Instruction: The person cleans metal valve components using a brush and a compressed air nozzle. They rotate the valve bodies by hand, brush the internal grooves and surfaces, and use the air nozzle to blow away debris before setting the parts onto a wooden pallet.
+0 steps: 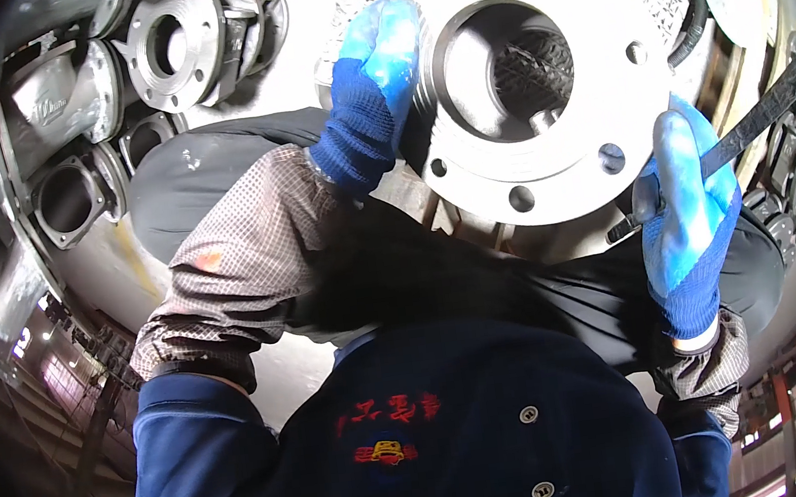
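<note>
A navy jacket (469,419) with two buttons (529,415) fills 6 o'clock, below two gloved hands and one pale flanged part at 1 o'clock.
The left forearm reaches up from 8 o'clock; the left hand (384,51), near 12, lies against the flanged part (593,56) at its 9 o'clock edge, fingers together; whether they grip cannot be told. The right hand (686,203), at 3 o'clock, stands upright, its fingers closed around one dark bar (759,115) slanting toward 2. Six bolt holes show around one wide bore.
</note>
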Demonstrator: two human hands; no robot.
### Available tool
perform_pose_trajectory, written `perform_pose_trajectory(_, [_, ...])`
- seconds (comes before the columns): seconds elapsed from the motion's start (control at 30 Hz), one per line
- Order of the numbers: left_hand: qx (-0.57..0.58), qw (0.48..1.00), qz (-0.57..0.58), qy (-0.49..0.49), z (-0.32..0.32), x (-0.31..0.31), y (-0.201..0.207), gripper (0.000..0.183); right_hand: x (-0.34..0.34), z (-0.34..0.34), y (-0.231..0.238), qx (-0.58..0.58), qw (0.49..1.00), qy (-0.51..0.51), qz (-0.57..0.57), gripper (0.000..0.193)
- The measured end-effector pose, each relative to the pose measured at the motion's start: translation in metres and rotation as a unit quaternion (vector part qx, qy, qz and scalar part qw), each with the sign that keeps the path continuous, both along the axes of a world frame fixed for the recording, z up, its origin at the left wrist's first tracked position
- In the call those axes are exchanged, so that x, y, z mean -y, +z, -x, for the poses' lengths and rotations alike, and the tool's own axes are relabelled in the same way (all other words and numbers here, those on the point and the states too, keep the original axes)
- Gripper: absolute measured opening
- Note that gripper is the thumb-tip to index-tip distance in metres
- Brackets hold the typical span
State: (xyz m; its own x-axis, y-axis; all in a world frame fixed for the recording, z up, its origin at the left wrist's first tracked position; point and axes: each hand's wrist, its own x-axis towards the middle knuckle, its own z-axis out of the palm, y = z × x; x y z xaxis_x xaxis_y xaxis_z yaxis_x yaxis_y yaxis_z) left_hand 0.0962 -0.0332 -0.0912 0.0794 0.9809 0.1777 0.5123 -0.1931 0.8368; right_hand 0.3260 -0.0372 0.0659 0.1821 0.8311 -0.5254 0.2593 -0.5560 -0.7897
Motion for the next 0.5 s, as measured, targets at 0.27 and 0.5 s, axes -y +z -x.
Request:
perform_pose_trajectory(0.27, [-0.016, 0.995, 0.085, -0.053, 0.009, -0.017, 0.018, 0.027, -0.015, 0.022, 0.01, -0.031, 0.998, 0.026, -0.054, 0.029])
perform_pose_trajectory(0.5, [0.194, 0.969, 0.142, 0.067, 0.005, -0.032, 0.063, 0.024, -0.022, 0.04, 0.012, -0.064, 0.995, 0.033, -0.072, 0.031])
